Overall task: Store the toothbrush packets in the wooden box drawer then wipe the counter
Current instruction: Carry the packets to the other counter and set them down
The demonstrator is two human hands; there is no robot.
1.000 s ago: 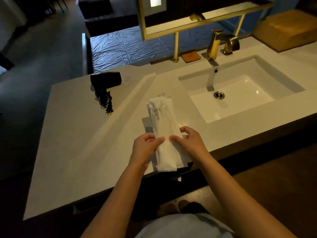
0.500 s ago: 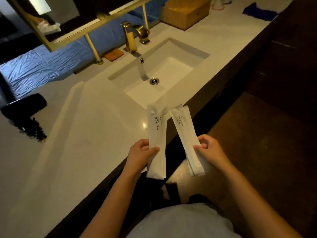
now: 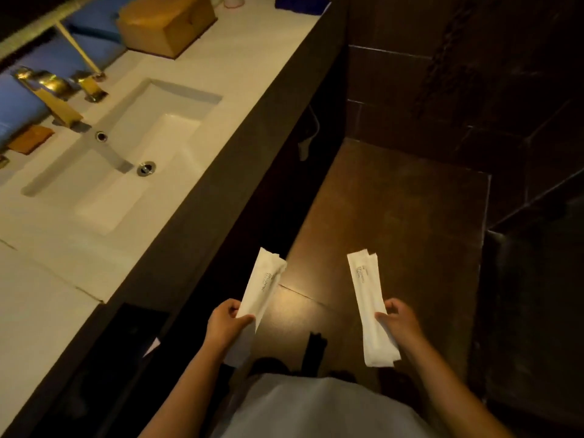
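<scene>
**Packets held in both hands, away from the counter**

The left hand (image 3: 226,327) pinches white toothbrush packets, the left packets (image 3: 263,284), near their lower end, thumb on top and fingers below. They point up and away from the person, over the dark front edge of the counter (image 3: 57,311). The right hand (image 3: 398,322) pinches the right packets (image 3: 368,298) at about the middle, thumb on one side and fingers on the other. At the top of this bunch more than one edge shows. The two bunches are well apart and do not touch. Both are in the air above the brown floor (image 3: 395,216), not on the counter.

The counter runs along the left side, with the white sink (image 3: 132,172) set in it and the golden faucet (image 3: 53,99) behind it. The wooden box (image 3: 167,22) stands on the counter at the far end, beyond the sink, well apart from both hands. If its drawer is open I cannot tell. A blue cloth (image 3: 300,1) lies near the top edge, farther than the box.
</scene>
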